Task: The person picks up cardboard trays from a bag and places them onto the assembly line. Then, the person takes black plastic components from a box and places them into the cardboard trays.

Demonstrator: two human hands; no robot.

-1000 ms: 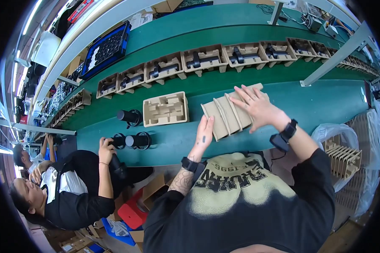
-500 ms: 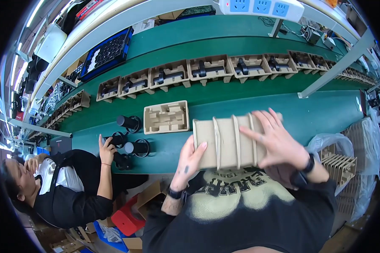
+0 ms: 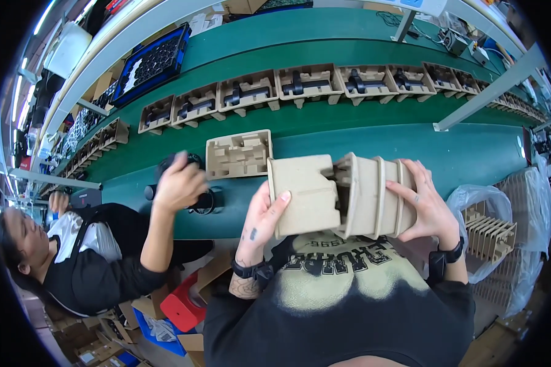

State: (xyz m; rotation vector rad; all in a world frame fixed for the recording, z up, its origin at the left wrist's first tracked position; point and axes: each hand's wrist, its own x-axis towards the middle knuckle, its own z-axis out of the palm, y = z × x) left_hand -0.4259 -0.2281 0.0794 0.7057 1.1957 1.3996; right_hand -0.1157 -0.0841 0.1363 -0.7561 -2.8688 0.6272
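A brown moulded-pulp tray (image 3: 306, 192) is in my left hand (image 3: 260, 217), the thumb pressed on its side. My right hand (image 3: 425, 208) has its fingers spread around a short stack of matching pulp trays (image 3: 368, 199). The single tray is mostly drawn apart from the stack, with a dark gap showing between them. Both are held level in front of my shirt, above the bench edge. Another pulp tray (image 3: 239, 170) lies on the green bench just beyond my left hand, its moulded hollows facing up and bare.
Beyond, a row of pulp trays (image 3: 249, 101) holding black parts runs along the green surface. A co-worker's blurred hand (image 3: 180, 183) is over black cylindrical parts (image 3: 205, 202) at left. More stacked trays (image 3: 488, 235) stand in clear plastic at right. A metal post (image 3: 487, 88) rises at the back right.
The end tray has been pulled leftward off the stack, opening a gap. My right hand has shifted right with the remaining stack. The co-worker's hand has moved over the black parts.
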